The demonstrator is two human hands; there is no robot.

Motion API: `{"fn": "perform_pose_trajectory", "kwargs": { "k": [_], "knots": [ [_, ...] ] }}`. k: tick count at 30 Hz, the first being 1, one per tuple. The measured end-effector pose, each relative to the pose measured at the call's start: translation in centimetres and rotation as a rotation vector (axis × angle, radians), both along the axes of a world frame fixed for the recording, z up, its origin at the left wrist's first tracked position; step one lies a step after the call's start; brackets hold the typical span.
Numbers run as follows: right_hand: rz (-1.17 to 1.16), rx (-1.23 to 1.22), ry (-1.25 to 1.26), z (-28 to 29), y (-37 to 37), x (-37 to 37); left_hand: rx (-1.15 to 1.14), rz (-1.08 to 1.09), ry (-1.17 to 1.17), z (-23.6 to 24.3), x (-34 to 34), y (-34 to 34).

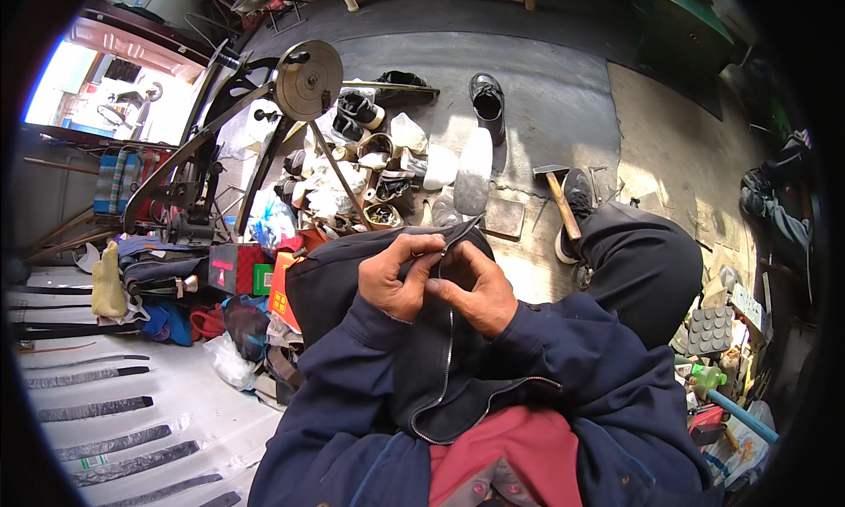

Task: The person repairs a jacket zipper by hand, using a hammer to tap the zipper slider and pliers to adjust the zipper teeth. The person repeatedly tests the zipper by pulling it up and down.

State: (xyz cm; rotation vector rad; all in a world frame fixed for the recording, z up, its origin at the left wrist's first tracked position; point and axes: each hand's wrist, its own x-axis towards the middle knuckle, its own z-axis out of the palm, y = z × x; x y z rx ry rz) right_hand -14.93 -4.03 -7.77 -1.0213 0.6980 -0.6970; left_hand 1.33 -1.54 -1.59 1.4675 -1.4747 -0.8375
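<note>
A black garment [422, 349] with a silver-toothed zipper [450, 344] lies across my lap. The zipper runs down from my fingers, then bends round toward my right sleeve. My left hand [396, 276] is closed, thumb and fingers pinched at the zipper's upper part. Close against it, my right hand [480, 289] is closed too, its thumb pointing at the left one and its fingers curled over the black cloth. Whether a slider sits between the fingertips is hidden. A dark strip of the cloth sticks out just beyond my hands.
A hand-cranked machine with a round wheel [309, 80] stands at the far left. Shoes and small boxes lie around a black shoe [359, 111]. A hammer [562, 203] rests beside my right foot. Black strips [95, 408] lie on a white surface at left; a green bottle [707, 379] stands right.
</note>
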Motion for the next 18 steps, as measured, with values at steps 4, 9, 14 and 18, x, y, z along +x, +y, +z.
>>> {"fn": "perform_pose_trajectory", "kwargs": {
  "k": [4, 9, 14, 18],
  "knots": [
    [-0.111, -0.209, 0.098, 0.5, 0.1, -0.5, 0.036, -0.031, 0.086, 0.2, 0.5, 0.1],
    [-0.211, -0.397, 0.160, 1.5, -0.1, -0.5, 0.041, 0.118, 0.163, -0.4, 0.4, 0.0],
    [-0.209, -0.479, 0.197, 1.7, -0.3, -0.6, 0.051, 0.086, -0.124, -0.4, 0.5, 0.0],
    [-0.203, -0.520, 0.230, 1.8, -0.5, -0.6, 0.069, 0.070, -0.088, -0.1, 0.7, 0.1]
  ]
}}
